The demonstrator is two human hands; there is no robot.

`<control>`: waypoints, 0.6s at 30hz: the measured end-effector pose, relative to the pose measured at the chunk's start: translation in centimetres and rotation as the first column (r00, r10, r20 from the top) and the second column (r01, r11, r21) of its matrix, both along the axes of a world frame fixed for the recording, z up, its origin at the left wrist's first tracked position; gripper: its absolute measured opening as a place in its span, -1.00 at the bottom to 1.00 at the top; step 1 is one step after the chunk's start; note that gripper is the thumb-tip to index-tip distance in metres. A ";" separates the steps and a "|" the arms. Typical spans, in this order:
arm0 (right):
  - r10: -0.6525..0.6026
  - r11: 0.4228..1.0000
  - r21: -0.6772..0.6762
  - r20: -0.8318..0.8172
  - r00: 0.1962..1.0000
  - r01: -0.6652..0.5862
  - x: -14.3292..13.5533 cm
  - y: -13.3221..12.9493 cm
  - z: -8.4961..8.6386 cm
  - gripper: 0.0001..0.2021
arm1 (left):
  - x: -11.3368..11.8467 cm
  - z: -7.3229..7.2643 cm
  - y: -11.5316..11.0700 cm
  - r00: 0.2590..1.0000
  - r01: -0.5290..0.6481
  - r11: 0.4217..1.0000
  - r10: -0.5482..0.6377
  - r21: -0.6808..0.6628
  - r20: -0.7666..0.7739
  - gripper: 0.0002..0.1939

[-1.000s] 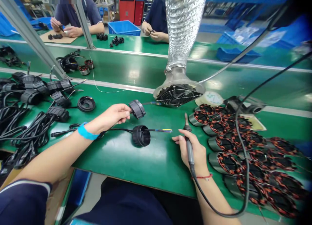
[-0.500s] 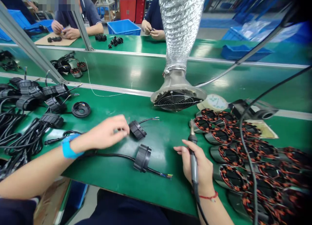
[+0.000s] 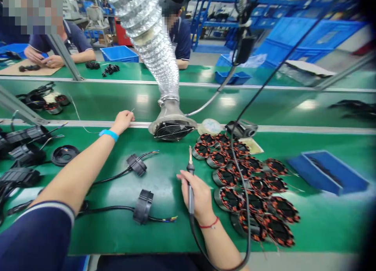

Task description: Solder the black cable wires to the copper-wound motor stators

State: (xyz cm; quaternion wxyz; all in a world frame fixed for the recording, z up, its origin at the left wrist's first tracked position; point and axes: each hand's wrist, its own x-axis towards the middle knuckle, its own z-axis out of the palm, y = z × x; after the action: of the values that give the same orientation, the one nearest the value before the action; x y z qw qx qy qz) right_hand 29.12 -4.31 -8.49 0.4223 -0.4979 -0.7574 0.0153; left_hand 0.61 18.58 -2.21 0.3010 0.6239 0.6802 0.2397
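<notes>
Iron: slim grey-handled soldering iron [image 3: 191,200], likely light and stiff, its trailing cord tugging a little; best held by the handle, away from the metal tip, which may be hot.
Wire: thin silvery wire [image 3: 78,113], probably soft, springy and easily kinked; best pinched close to its working end.
Housings: ribbed round black plastic housing [image 3: 136,164] and open-rimmed black plastic housing [image 3: 143,206], probably light, firm and a bit slick; the ribbed sides should give purchase, while the fine wire ends look easy to bend.
Looks: the iron narrows to a pale metal tip pointing away from the person; both housings have black cable through them, ending in bare-tipped coloured wires.
Left hand [image 3: 123,122]: fingertips pressed together on the wire, a short end poking out, near the metal rail [image 3: 141,124].
Right hand [image 3: 198,196]: fingers curled about the iron's handle, over the green tabletop [image 3: 164,239], between the housings and the copper-wound metal rings [image 3: 232,198].
Place: both housings lie left of the iron, well apart from the left hand.
</notes>
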 end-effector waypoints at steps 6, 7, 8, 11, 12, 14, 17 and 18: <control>-0.326 0.931 -0.105 0.187 0.927 0.349 -0.1 1.4 1.0 -0.67 | 0.3 -0.1 -7.9 0.952 0.284 0.934 -0.247 -0.218 0.179 -0.76; -0.364 0.907 -0.138 0.215 0.906 0.397 -0.1 2.0 1.3 -0.65 | 0.7 -0.3 -9.2 0.934 0.333 0.912 -0.284 -0.239 0.215 -0.75; -0.389 0.883 -0.179 0.238 0.890 0.434 -0.1 2.7 1.7 -0.63 | 1.1 -0.4 -10.4 0.912 0.384 0.887 -0.320 -0.257 0.257 -0.74; -0.428 0.823 -0.295 0.239 0.872 0.485 -0.3 5.1 2.2 -0.61 | 2.6 -0.5 -13.0 0.823 0.544 0.779 -0.423 -0.313 0.378 -0.67; -0.436 0.814 -0.315 0.225 0.871 0.488 -0.4 5.8 2.3 -0.61 | 3.1 -0.5 -13.6 0.786 0.602 0.725 -0.466 -0.333 0.407 -0.66; -0.449 0.808 -0.330 0.194 0.872 0.489 -0.5 6.7 2.2 -0.62 | 4.0 -0.4 -14.4 0.696 0.714 0.596 -0.546 -0.367 0.466 -0.63; -0.438 0.819 -0.337 0.155 0.885 0.464 -0.2 6.2 2.1 -0.69 | 5.4 -0.7 -15.1 0.655 0.752 0.530 -0.536 -0.393 0.532 -0.61; -0.411 0.839 -0.332 0.132 0.902 0.430 0.0 5.5 2.0 -0.72 | 5.9 -0.9 -15.2 0.692 0.712 0.574 -0.476 -0.404 0.542 -0.62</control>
State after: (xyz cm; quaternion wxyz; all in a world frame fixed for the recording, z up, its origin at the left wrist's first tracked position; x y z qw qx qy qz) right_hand 29.12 1.21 -6.44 0.2978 -0.7195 -0.6258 0.0441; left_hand 6.53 3.39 -3.06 0.6653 0.6351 0.3922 0.0135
